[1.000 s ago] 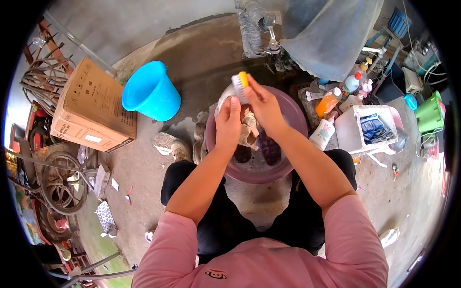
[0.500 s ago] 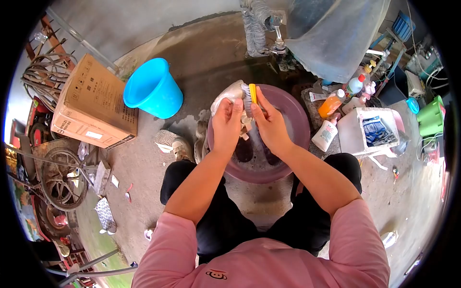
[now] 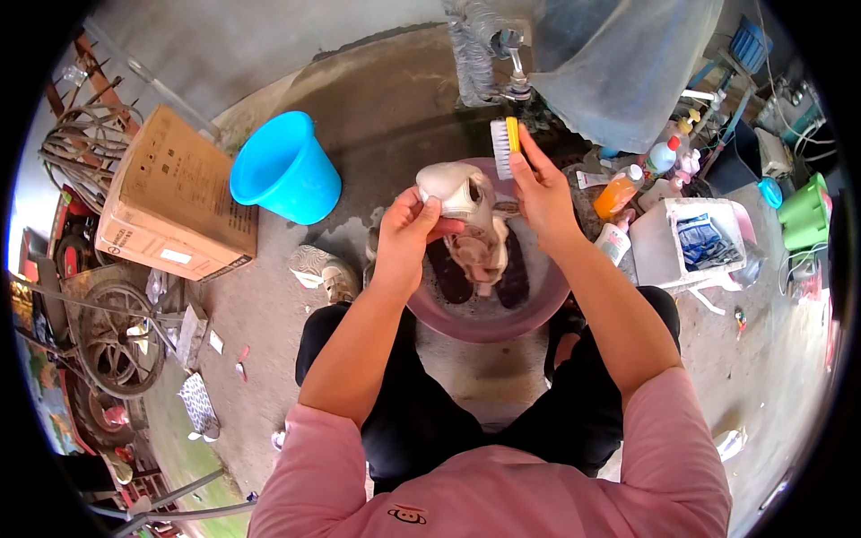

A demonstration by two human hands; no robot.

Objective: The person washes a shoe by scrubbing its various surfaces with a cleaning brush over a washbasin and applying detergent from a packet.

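My left hand (image 3: pixel 408 235) grips a pale shoe (image 3: pixel 448 182) by its side over the basin, with the rounded white end up and to the left. Beige, crumpled parts hang below the shoe, and I cannot tell whether they belong to it. My right hand (image 3: pixel 544 199) holds a scrubbing brush (image 3: pixel 505 148) with a yellow back, its white bristles facing left, apart from the shoe. Beneath both hands is the purple basin (image 3: pixel 466 333) with sudsy water. Two dark insole-shaped pieces (image 3: pixel 514 280) lie in it.
At the left stand a blue bucket (image 3: pixel 300 184) and a cardboard box (image 3: pixel 166 202). To the right are an orange bottle (image 3: pixel 619 193), a white bottle (image 3: pixel 613 242) and a white foam box (image 3: pixel 659 247). A tap (image 3: pixel 517 76) is on the wall. Another shoe (image 3: pixel 339 280) lies left of the basin.
The brush has come away from the shoe, moving up and to the right with my right hand. My left hand has turned the shoe and moved slightly down, showing its opening.
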